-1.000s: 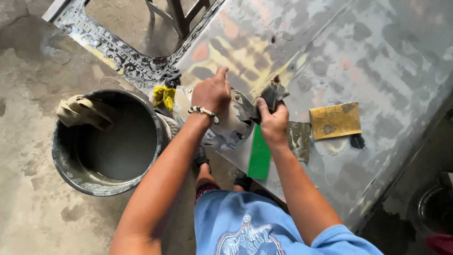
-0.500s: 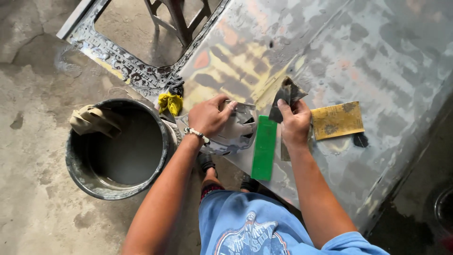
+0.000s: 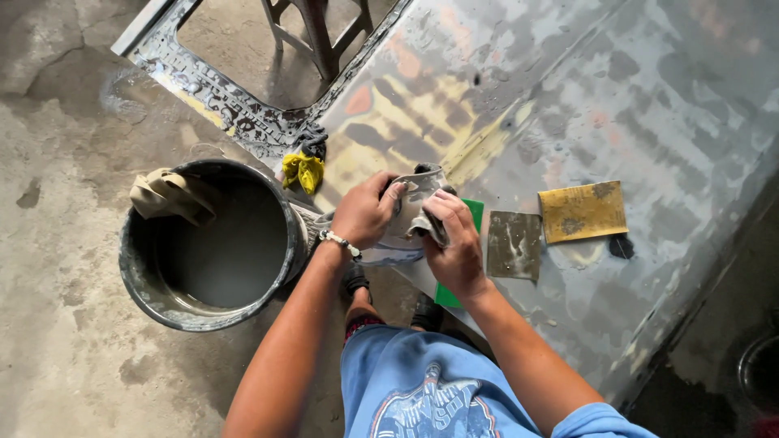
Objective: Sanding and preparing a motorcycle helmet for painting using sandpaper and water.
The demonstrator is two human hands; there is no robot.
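Both hands met over the near edge of the sanded metal panel (image 3: 649, 105): the left hand (image 3: 365, 215) and the right hand (image 3: 454, 243) each had a closed grip on a crumpled grey cloth (image 3: 410, 215). A green block (image 3: 475, 212) lay under the right hand, with a grey bucket (image 3: 162, 304) just left of them on the floor.

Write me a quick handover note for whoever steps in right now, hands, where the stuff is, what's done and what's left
Left hand and right hand both grip a wet grey sheet, folded between them over the metal panel.
Green block lies under the right hand; a grey sanding sheet and a yellow one lie beside it on the panel.
Bucket of cloudy water stands left on the floor, a beige rag over its rim; yellow cloth at the panel's edge.
Done: panel looks largely sanded, wet and patchy.
Left: probably more sanding; yellow and orange patches remain.
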